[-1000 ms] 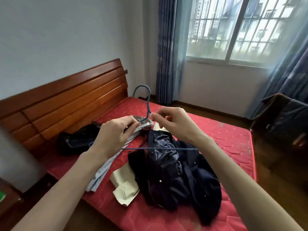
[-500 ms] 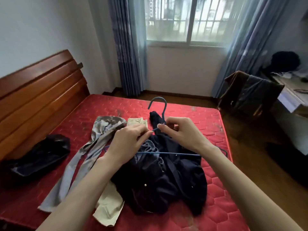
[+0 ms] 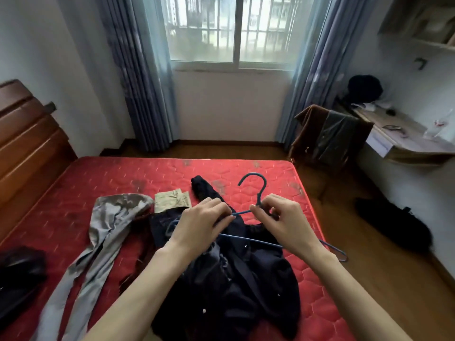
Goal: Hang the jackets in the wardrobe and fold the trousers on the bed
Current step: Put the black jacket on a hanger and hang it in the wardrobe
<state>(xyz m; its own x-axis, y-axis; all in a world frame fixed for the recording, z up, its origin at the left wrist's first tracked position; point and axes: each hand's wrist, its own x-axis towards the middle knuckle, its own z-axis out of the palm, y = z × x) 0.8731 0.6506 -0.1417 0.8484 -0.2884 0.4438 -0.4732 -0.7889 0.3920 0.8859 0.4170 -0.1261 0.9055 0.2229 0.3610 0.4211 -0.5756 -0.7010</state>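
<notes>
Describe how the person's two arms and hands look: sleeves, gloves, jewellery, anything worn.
Both forearms are bare up to the bottom edge of the picture; no sleeve shows. The left hand and the right hand wear no gloves, and no ring, watch or bracelet is visible on the fingers or wrists. The fingernails look short and unpainted. No markings show on either arm.

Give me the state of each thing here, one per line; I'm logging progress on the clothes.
Blue hanger: held above the bed, empty.
Left hand: pinches the hanger's arm.
Right hand: grips the hanger's neck.
Dark navy jacket: crumpled on the mattress, not hung.
Grey trousers: spread out, unfolded.
Beige garment: lying flat, partly covered.
Curtains: drawn open.
Window: appears closed.
</notes>
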